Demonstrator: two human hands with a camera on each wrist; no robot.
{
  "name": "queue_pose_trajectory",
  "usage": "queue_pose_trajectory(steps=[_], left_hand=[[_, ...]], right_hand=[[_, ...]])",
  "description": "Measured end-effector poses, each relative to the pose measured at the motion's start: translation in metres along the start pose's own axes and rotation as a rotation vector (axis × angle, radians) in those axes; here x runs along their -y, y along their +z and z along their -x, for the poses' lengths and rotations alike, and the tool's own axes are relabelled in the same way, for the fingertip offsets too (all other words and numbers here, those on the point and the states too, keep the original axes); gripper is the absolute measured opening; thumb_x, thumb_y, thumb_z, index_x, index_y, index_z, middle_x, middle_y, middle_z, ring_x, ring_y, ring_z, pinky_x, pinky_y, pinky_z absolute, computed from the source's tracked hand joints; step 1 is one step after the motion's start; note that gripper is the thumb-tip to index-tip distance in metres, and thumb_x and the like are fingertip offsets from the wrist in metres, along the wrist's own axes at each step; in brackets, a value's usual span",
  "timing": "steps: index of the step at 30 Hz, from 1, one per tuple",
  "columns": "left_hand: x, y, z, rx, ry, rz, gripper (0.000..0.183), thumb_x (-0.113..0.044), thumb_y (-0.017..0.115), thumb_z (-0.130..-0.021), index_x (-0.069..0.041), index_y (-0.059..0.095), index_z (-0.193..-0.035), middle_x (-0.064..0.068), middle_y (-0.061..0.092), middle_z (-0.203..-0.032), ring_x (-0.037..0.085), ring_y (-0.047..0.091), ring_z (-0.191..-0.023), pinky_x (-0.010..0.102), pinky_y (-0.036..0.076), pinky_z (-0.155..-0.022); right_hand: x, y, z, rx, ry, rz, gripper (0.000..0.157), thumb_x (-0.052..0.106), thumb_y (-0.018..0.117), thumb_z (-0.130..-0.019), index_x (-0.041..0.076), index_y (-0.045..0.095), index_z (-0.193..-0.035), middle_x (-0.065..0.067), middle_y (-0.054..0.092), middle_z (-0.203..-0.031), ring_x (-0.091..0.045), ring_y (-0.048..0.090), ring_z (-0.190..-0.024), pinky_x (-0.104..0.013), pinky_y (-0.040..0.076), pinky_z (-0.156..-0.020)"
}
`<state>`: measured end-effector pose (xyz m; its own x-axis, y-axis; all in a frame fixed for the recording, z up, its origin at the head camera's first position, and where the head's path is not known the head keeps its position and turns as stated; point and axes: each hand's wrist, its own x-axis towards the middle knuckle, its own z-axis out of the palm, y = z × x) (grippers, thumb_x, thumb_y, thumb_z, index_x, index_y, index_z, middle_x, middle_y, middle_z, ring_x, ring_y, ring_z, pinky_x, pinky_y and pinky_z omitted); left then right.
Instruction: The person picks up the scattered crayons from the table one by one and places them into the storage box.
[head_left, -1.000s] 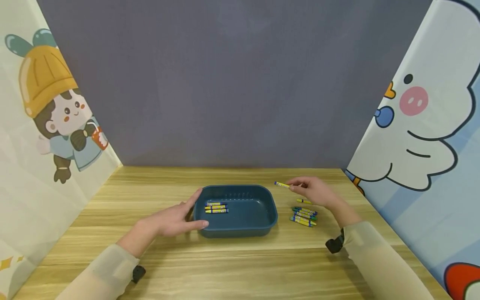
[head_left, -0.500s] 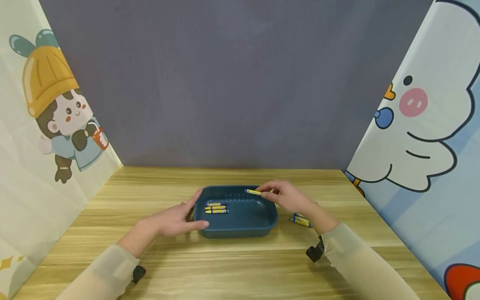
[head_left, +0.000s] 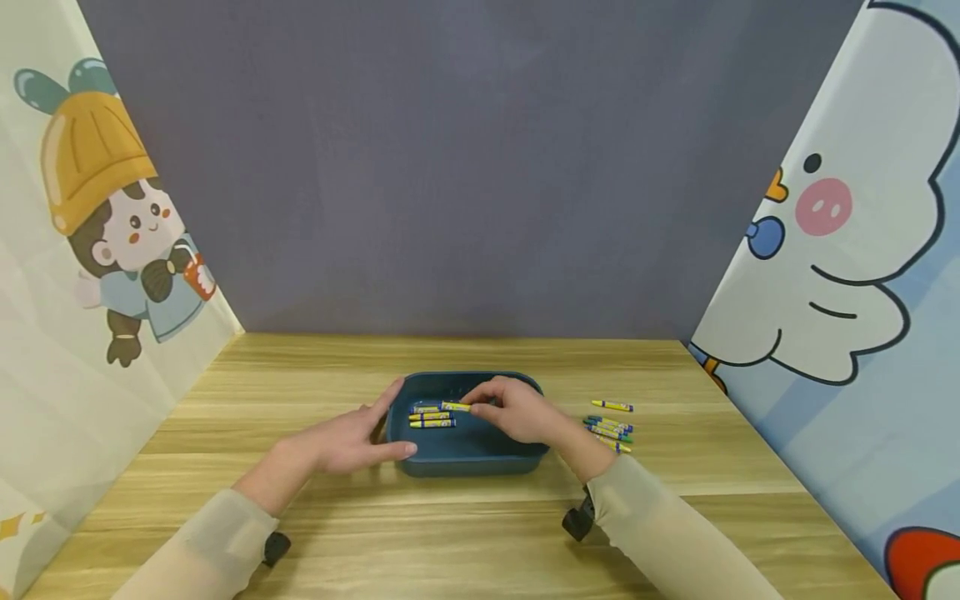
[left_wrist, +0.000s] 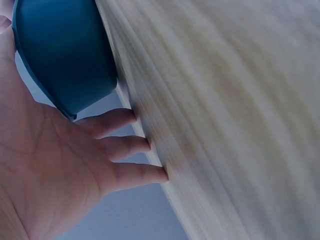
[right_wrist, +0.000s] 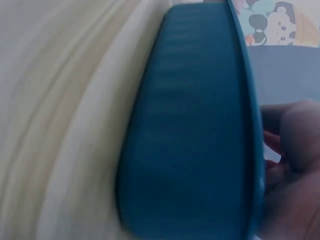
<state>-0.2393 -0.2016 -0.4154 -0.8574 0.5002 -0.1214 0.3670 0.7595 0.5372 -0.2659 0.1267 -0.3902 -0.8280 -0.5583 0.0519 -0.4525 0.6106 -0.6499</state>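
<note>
Since a second ago, the right hand (head_left: pixel 517 410) has carried the held crayon (head_left: pixel 454 407) from beyond the tray's (head_left: pixel 480 468) right end to over its left half, pinched in its fingertips. Three crayons (head_left: pixel 432 424) already lie at the tray's left; several loose crayons (head_left: pixel 612 407) remain on the bench (head_left: pixel 390 542) to its right, seemingly under halfway done. Left hand (head_left: pixel 347 437), fingers spread, touches the tray's left end.

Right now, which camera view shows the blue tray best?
The head view: it shows the blue tray's inside and most of its rim, though the left hand and right hand hide parts. Each wrist view shows only some outer wall.
</note>
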Motion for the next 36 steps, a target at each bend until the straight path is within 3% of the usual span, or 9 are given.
queue_pose_trajectory(steps=[8, 16, 20, 27, 36], left_hand=[[0.0, 0.0, 0.001, 0.007, -0.012, -0.011, 0.114, -0.075, 0.059, -0.102, -0.022, -0.006, -0.179, 0.033, 0.042, -0.17, 0.049, 0.049, -0.154, 0.068, 0.041, -0.124], [0.002, 0.001, 0.0, 0.03, -0.027, -0.016, 0.112, -0.077, 0.057, -0.102, -0.026, -0.009, -0.178, 0.032, 0.034, -0.174, 0.055, 0.041, -0.157, 0.071, 0.037, -0.125], [0.002, 0.0, 0.0, 0.025, -0.021, -0.007, 0.112, -0.076, 0.058, -0.102, -0.029, -0.009, -0.178, 0.033, 0.04, -0.17, 0.054, 0.045, -0.155, 0.071, 0.04, -0.123], [0.002, -0.002, 0.0, 0.027, -0.02, -0.002, 0.111, -0.075, 0.058, -0.103, -0.029, -0.01, -0.178, 0.034, 0.044, -0.168, 0.053, 0.048, -0.153, 0.069, 0.042, -0.122], [0.002, -0.002, -0.001, 0.033, -0.025, -0.002, 0.111, -0.076, 0.058, -0.103, -0.03, -0.011, -0.178, 0.034, 0.04, -0.17, 0.056, 0.043, -0.156, 0.071, 0.039, -0.124]], right_hand=[[0.011, 0.032, -0.021, -0.016, 0.031, -0.003, 0.023, 0.021, 0.066, -0.111, 0.018, 0.081, -0.129, 0.001, 0.077, -0.118, -0.012, 0.061, -0.091, -0.035, 0.053, -0.083], [0.009, 0.047, -0.034, -0.015, 0.037, 0.077, 0.023, 0.021, 0.067, -0.111, 0.017, 0.081, -0.128, -0.002, 0.078, -0.119, -0.015, 0.067, -0.103, -0.042, 0.058, -0.095], [0.005, 0.051, -0.036, -0.021, 0.022, 0.075, 0.023, 0.021, 0.067, -0.111, 0.019, 0.081, -0.129, -0.003, 0.078, -0.122, -0.017, 0.07, -0.108, -0.043, 0.059, -0.099], [0.003, 0.051, -0.037, -0.008, 0.025, 0.098, 0.021, 0.022, 0.07, -0.109, 0.024, 0.083, -0.125, 0.003, 0.077, -0.11, -0.012, 0.064, -0.095, -0.037, 0.055, -0.091], [0.003, 0.051, -0.037, 0.022, -0.008, 0.144, 0.018, 0.019, 0.073, -0.107, 0.024, 0.086, -0.118, 0.006, 0.083, -0.12, -0.018, 0.074, -0.115, -0.042, 0.059, -0.102]])
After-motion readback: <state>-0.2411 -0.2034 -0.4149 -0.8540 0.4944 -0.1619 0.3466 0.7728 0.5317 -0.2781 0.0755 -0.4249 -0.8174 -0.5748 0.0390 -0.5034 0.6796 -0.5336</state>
